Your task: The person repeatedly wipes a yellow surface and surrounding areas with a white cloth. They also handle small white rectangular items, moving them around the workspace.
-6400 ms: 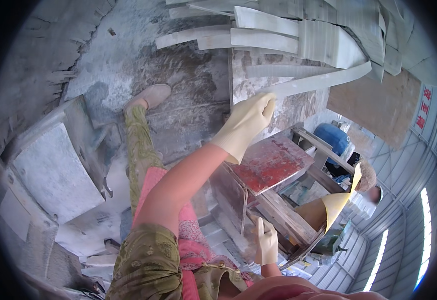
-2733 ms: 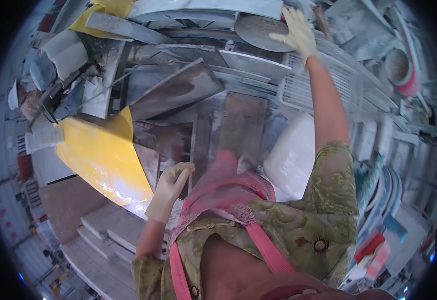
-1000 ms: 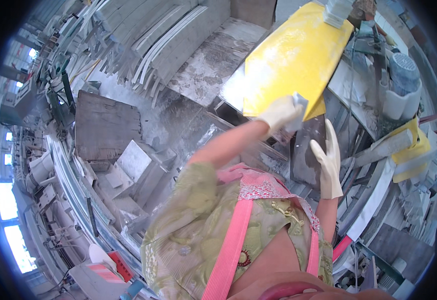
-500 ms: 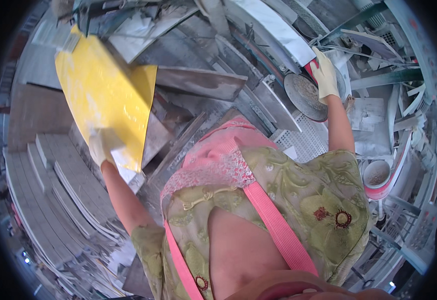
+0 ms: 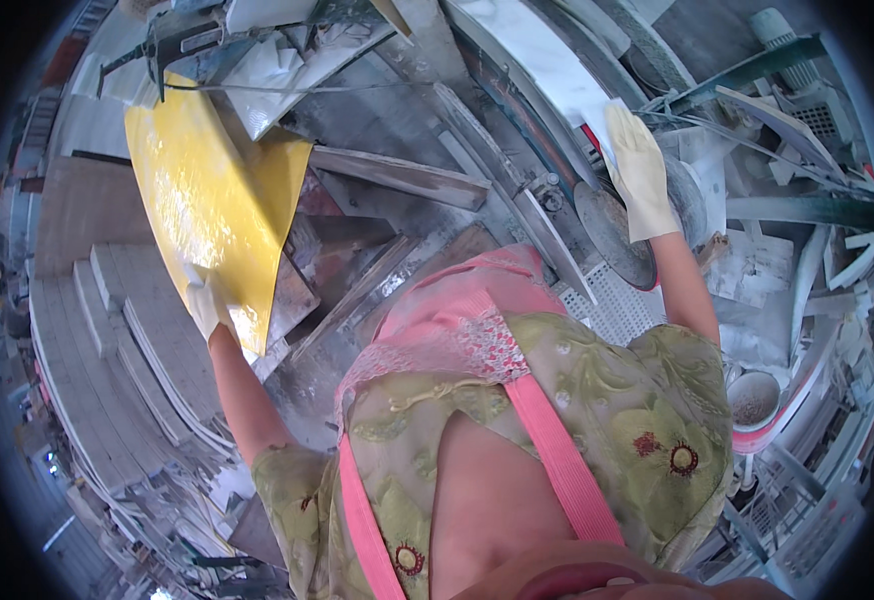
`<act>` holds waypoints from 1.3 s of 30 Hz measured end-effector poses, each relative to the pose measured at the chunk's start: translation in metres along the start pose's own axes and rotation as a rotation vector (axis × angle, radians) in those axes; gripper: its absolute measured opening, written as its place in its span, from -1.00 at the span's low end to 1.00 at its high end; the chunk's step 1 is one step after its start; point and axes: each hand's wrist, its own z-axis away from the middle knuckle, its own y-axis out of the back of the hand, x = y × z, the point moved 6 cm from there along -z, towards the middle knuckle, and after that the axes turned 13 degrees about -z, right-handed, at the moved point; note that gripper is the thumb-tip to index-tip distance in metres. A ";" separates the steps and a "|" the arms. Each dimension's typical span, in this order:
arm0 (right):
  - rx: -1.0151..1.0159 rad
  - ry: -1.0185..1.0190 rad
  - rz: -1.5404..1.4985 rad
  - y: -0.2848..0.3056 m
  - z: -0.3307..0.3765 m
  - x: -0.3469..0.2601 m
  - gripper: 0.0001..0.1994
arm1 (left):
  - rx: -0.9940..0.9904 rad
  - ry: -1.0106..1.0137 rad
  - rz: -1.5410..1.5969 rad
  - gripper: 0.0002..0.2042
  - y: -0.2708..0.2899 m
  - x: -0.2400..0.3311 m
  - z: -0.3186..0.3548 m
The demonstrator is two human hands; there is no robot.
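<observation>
My left hand, in a pale glove, is at the near left edge of a glossy, wet-looking yellow sheet. Its fingers look bent, and whatever they may hold is hidden. The sheet slopes away from me, its right side folded or bent. On the right, my right hand, in a cream glove, lies with fingers stretched over the near end of a long white slab. A sliver of something red shows beside those fingers. Just below this hand is a round grey disc-like pan, partly covered.
Stacked grey boards fill the left side. Planks lie across the middle, beyond my pink apron. A perforated white tray and a bowl of grains are on the right. A green metal bar crosses the far right.
The view has shifted a little. My right hand has gone from curled beside the red thing to flat over the slab's end. My left hand, blurred before, now shows sharply by the sheet's edge.
</observation>
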 end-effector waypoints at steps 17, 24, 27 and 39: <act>-0.210 0.117 0.036 -0.037 -0.080 0.011 -0.22 | -0.060 0.029 -0.114 -0.39 0.005 -0.025 -0.017; -0.202 -0.412 -0.660 -0.023 -0.136 -0.091 -0.49 | -0.154 -0.136 0.248 -0.40 0.025 -0.033 -0.001; -0.319 -0.166 -1.423 -0.047 -0.128 -0.273 -0.58 | 0.052 -0.214 0.046 -0.35 0.025 -0.031 -0.002; -0.630 -0.173 -1.601 -0.192 -0.118 -0.638 -0.42 | -0.204 -0.139 0.159 -0.36 0.049 -0.021 0.003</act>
